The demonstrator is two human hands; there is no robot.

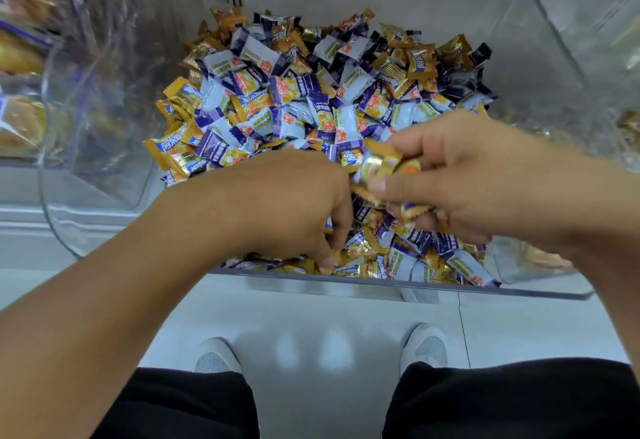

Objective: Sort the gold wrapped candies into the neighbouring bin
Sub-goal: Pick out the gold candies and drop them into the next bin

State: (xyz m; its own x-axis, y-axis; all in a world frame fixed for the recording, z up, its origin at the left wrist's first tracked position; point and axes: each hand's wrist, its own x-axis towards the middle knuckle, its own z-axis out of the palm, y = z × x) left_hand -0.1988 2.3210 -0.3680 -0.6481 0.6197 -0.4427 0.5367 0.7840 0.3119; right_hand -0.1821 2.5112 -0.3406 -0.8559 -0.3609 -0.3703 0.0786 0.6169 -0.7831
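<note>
A clear plastic bin (408,288) in front of me is heaped with mixed candies (298,92) in gold, purple and pale blue-white wrappers. My right hand (478,175) hovers over the heap and grips several gold wrapped candies (384,165) between thumb and fingers. My left hand (298,203) reaches down into the near part of the pile, its fingertips pinching a gold candy (337,256) by the front wall. The neighbouring bin on the right (554,57) is clear-walled and holds a few gold candies (547,256) low at its front.
Another clear bin on the left (86,92) holds orange-brown packaged snacks. A grey shelf ledge (311,300) runs under the bins. My two shoes (216,357) stand on the pale floor below.
</note>
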